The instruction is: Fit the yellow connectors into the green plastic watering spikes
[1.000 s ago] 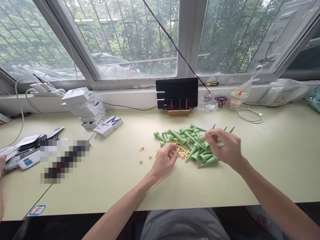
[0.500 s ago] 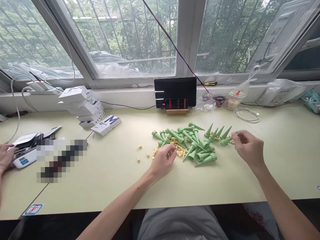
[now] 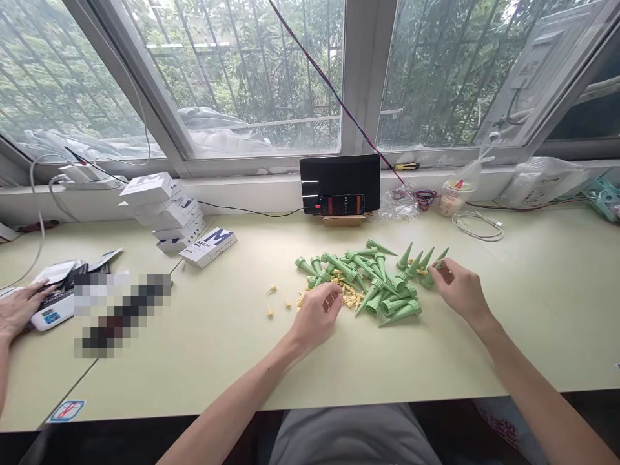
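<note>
A pile of green cone-shaped spikes (image 3: 387, 284) lies on the pale table, with small yellow pieces (image 3: 352, 298) among and in front of them. My left hand (image 3: 317, 310) rests at the pile's left front, fingers curled over the yellow pieces; what its fingertips hold, if anything, is hidden. To the right, several green spikes (image 3: 424, 259) stand with their tips up. My right hand (image 3: 458, 284) is closed at the right end of this row, its fingertips on a green spike (image 3: 427, 280) partly hidden behind them.
Loose yellow pieces (image 3: 270, 311) lie left of my left hand. Behind stand a phone (image 3: 342, 205) against a black screen, a cup (image 3: 455, 196) and a coiled cable (image 3: 477, 226). White boxes (image 3: 208, 247) are at the left, near another person's hand (image 3: 19, 310).
My right hand has moved left toward the row, and the spike it held tilted now sits at the row's end. The other person's hand has shifted right. My left hand has barely moved.
</note>
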`<action>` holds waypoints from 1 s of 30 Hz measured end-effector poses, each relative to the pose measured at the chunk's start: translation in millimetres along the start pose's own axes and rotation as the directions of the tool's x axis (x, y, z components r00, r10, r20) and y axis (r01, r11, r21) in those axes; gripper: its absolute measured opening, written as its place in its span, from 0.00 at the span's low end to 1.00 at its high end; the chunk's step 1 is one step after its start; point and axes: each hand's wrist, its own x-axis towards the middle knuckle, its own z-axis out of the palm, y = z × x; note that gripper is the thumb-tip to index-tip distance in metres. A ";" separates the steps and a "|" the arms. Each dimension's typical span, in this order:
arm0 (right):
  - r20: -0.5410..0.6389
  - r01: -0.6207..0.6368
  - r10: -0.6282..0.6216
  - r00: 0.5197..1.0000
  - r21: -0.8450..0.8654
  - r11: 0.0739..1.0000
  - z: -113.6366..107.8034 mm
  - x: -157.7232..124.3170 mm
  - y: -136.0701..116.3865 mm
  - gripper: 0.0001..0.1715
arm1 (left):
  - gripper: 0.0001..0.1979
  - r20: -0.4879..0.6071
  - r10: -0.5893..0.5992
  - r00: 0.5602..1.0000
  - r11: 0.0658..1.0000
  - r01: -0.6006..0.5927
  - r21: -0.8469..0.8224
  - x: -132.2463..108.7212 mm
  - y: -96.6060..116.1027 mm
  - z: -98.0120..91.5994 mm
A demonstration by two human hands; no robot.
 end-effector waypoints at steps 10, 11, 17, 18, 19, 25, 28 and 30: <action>-0.049 -0.021 0.022 0.999 0.018 1.000 6.4 -4.8 -0.2 0.12 | 0.06 0.004 0.030 1.000 1.000 -0.030 0.004 0.7 1.2 -1.4; -0.069 -0.031 0.033 0.997 0.026 0.999 6.5 -5.3 -0.6 0.12 | 0.06 0.002 0.036 0.999 0.999 -0.036 0.000 0.8 1.1 -1.6; -0.346 -0.062 0.075 0.935 0.048 0.997 -3.0 -7.5 -12.2 0.16 | 0.05 -0.011 0.051 0.999 0.999 -0.052 -0.014 0.5 0.7 -2.1; -0.401 -0.041 0.053 0.914 0.039 0.998 -5.1 -7.9 -15.5 0.14 | 0.05 -0.011 0.051 0.999 0.999 -0.051 -0.014 0.5 0.8 -2.0; -0.442 -0.010 0.021 0.897 0.027 1.000 -6.8 -8.4 -19.0 0.12 | 0.05 -0.009 0.051 0.999 0.999 -0.051 -0.015 0.4 0.9 -1.9; -0.337 0.315 -0.292 0.895 0.016 0.949 -1.3 -17.0 -47.8 0.04 | 0.07 0.020 0.031 0.999 0.999 -0.031 -0.006 -0.3 0.0 -1.5; -0.130 0.500 -0.485 0.865 0.123 0.857 7.2 -22.4 -69.1 0.05 | 0.08 0.029 0.018 0.999 1.000 -0.018 0.023 -1.3 -1.9 -1.6; -0.033 0.563 -0.565 0.824 0.148 0.813 12.0 -21.4 -83.7 0.07 | 0.08 0.039 0.017 0.999 0.999 -0.019 0.047 -1.8 -2.8 -1.6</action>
